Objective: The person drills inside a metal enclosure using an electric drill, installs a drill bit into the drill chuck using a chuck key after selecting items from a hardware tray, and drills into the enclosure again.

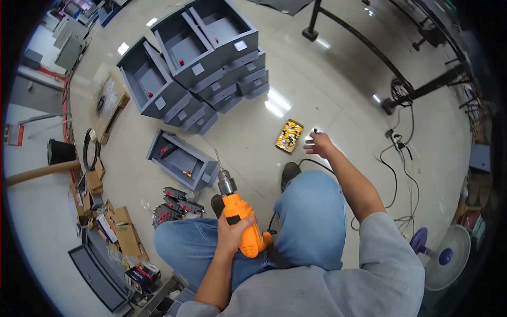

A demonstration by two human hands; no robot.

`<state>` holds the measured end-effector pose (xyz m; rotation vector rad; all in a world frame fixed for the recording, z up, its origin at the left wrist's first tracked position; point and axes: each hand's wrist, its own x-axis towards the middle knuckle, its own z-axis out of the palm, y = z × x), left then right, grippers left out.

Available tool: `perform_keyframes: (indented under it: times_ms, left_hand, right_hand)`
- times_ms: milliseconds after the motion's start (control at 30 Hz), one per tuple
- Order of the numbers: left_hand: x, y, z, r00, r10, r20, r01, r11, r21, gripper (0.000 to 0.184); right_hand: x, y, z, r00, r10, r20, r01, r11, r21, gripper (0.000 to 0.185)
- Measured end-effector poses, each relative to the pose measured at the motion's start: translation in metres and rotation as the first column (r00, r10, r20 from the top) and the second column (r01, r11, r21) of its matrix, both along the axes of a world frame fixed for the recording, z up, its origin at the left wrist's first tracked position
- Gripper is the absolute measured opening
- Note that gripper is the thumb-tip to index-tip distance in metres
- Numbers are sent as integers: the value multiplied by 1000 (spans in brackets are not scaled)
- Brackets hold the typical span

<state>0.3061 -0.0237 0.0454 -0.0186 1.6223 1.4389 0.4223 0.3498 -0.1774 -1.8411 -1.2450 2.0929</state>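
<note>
An orange power drill with a long bit pointing up and forward is held over my lap, my left hand wrapped round its body. My right hand is stretched out to the right of a yellow tray of small parts on the floor. Its thumb and forefinger pinch a small dark item too small to name. Beyond the drill tip lies a single grey metal box, open side up, with a small red and yellow item inside. Several black and red parts lie beside my left knee.
Stacked grey boxes stand ahead, left of centre. Cardboard and a black bucket are at the left. A dark metal frame is at upper right, cables trail on the right, and a fan stands lower right.
</note>
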Motion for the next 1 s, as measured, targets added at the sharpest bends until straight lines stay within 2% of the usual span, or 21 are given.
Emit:
perform_keyframes:
  times_ms: [67,100,167,267,300,367,467,500,567,600,700,733,767,833,933,1000]
  left_hand:
    - [-1,3,-3,1000,-5,15,5,999,-40,41]
    - [-1,6,-4,999,-25,-28,23,998,-55,42]
    - [-4,11,-8,991,-79,-112,70,994,-85,44]
    - [-9,14,-15,978,-147,-149,128,983,-130,47]
    - [-10,16,-16,975,-158,-156,137,981,-138,48]
    - [-13,21,-14,982,-132,-135,116,985,-126,50]
    - [-16,25,-12,986,-111,-125,98,989,-109,50]
    - [-17,24,-13,986,-106,-130,92,990,-108,50]
    - [-19,22,-10,987,-80,-138,72,995,-66,50]
    - [-21,23,-7,988,-60,-143,57,998,-25,50]
    - [-24,26,3,983,70,-171,-53,993,103,49]
    - [-24,29,7,972,114,-206,-85,986,144,49]
    - [-23,28,13,961,152,-233,-113,978,173,48]
    - [-24,24,18,967,164,-195,-111,960,258,44]
    - [-18,12,30,967,195,-161,-131,932,338,40]
    - [-15,3,27,970,193,-149,-130,925,357,41]
  right_hand:
    - [-16,-3,-60,976,44,213,-63,995,80,39]
    - [-26,-7,-65,938,95,333,-141,983,115,34]
    - [-47,-16,-99,896,106,432,-218,951,218,32]
    - [-86,-37,-112,944,-118,308,29,959,281,23]
    - [-94,-33,-136,941,8,338,-103,959,262,22]
    - [-121,-31,-78,950,68,305,-161,942,294,24]
    - [-130,-5,-158,979,22,204,-138,810,571,29]
    - [-129,-2,-138,987,43,156,-112,879,463,31]
    - [-120,3,-58,996,68,59,-80,969,233,34]
    - [-111,6,-40,993,114,0,-112,974,199,38]
    - [-76,26,18,948,295,-120,-254,928,273,39]
    - [-66,30,36,945,325,-31,-288,873,393,41]
    - [-56,29,70,911,390,136,-406,785,467,38]
    - [-37,32,89,804,418,423,-594,589,548,33]
    - [-18,34,106,636,472,610,-772,387,504,28]
    - [-23,24,128,476,606,638,-879,362,311,32]
